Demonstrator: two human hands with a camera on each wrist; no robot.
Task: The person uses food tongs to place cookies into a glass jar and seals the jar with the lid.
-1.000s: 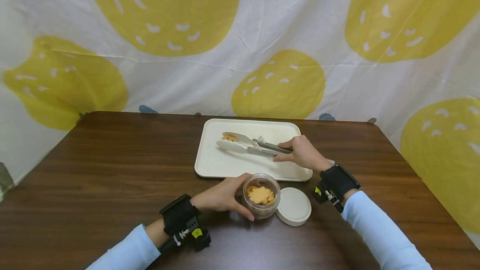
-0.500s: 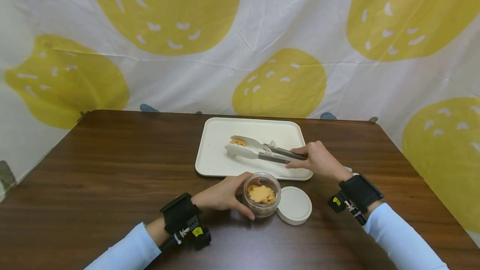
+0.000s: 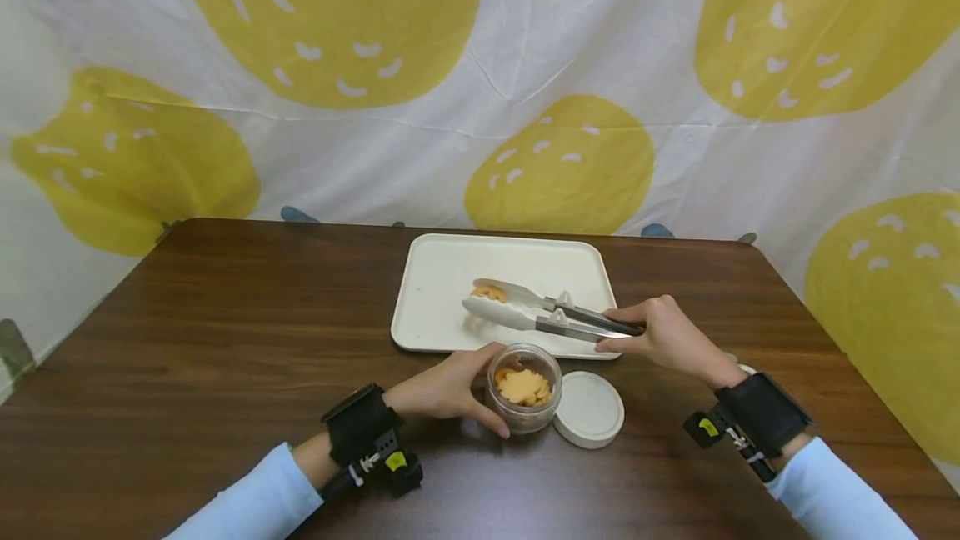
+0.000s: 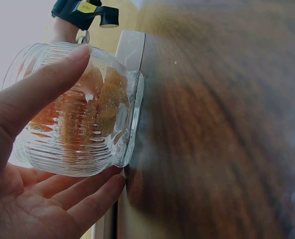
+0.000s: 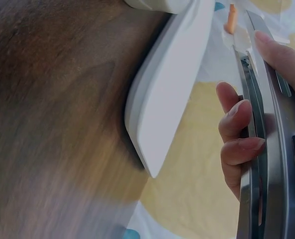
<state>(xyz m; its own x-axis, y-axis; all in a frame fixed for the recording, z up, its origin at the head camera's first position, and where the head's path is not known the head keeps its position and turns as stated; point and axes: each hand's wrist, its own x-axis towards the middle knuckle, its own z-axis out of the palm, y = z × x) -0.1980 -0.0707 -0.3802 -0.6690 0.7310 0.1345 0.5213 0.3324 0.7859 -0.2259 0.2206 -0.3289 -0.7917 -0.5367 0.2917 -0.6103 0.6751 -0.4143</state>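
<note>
My left hand (image 3: 450, 390) curls round a ribbed clear glass jar (image 4: 77, 154) standing upright and uncapped on the table. Thumb on one side, fingers on the other. Inside lie several flat tan cookies (image 3: 523, 387). A pair of metal tongs (image 3: 577, 330) with pale tips is gripped in my right hand (image 3: 667, 340), thumb on one arm and curled fingers on the other. Between the tong tips is a tan cookie (image 3: 491, 293) with holes in it. Tips and cookie hang above the white tray (image 3: 431, 273), behind the jar.
Right of the jar, touching or nearly touching it, a round white lid (image 3: 589, 407) lies flat. The brown wooden table (image 3: 225, 340) extends to both sides. Behind its far edge hangs a lemon-print curtain (image 3: 360, 157).
My right hand has drawn the tongs and cookie rightward and slightly toward me across the tray. My left hand, the jar and the lid stay in place.
</note>
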